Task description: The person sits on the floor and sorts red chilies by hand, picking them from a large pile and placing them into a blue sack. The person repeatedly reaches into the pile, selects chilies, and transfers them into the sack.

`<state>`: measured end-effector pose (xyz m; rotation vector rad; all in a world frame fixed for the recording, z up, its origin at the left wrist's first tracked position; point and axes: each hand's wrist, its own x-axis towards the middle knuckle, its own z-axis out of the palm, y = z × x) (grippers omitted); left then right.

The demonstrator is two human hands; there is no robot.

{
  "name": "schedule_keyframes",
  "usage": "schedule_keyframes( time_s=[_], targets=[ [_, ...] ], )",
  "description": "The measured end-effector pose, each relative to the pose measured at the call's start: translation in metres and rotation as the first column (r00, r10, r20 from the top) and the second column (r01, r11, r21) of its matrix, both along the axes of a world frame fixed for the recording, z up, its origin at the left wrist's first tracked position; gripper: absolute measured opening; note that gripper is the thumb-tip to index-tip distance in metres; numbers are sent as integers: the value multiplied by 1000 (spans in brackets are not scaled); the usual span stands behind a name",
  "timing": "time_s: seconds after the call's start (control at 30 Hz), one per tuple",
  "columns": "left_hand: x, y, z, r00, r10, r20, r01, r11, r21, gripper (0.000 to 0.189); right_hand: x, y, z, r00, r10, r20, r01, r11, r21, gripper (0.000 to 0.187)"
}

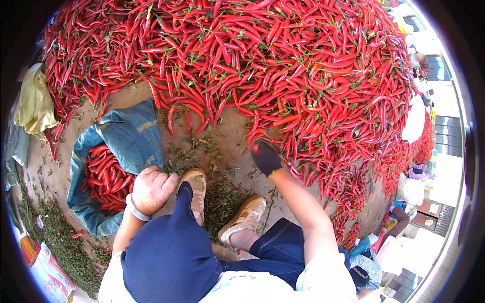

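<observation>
A large heap of red chili peppers with green stems spreads across the ground before me. My right hand, in a dark glove with a yellow cuff, is at the heap's near edge. A red patch shows at its blurred fingers; whether it is a held pepper is unclear. To my left stands a blue woven sack, its mouth open and rim folded outward, with red chili peppers inside. My bare left hand, with a pale band at the wrist, is curled beside the sack's rim; its palm is hidden.
Green stems and leaf scraps litter the ground around my shoes. A yellowish sack lies at far left, above a white printed bag. On the right are a co-worker's sleeve and white sacks.
</observation>
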<state>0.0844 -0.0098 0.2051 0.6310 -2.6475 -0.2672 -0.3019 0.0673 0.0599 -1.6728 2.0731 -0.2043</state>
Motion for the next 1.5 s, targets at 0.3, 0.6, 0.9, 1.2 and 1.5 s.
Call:
schedule_keyframes(
  time_s=[0.3, 0.6, 0.9, 1.2, 1.5],
  targets=[
    [-12, 0, -1, 998, -50, -48, 51, 998, 27, 24, 2, -90, -49, 910, -313, -273, 304, 950, -75, 42],
    [-7, 2, -12, 994, -42, -105, 48, 997, 54, 23, 42, 30, -30, 971, 213, -107, -231, 952, -203, 22],
    [-17, 4, -11, 988, -72, -139, 80, 995, 52, 24, 4, -6, -34, 874, -458, -162, 400, 868, -294, 45],
    [-12, 0, -20, 988, -54, -143, 66, 994, 85, 25, 18, 11, -54, 995, -104, -11, 104, 994, 27, 52],
    [-8, 5, -28, 992, -34, -122, 48, 993, 111, 24, -16, 35, -54, 585, -608, 537, 467, 794, 389, 42]
  ],
)
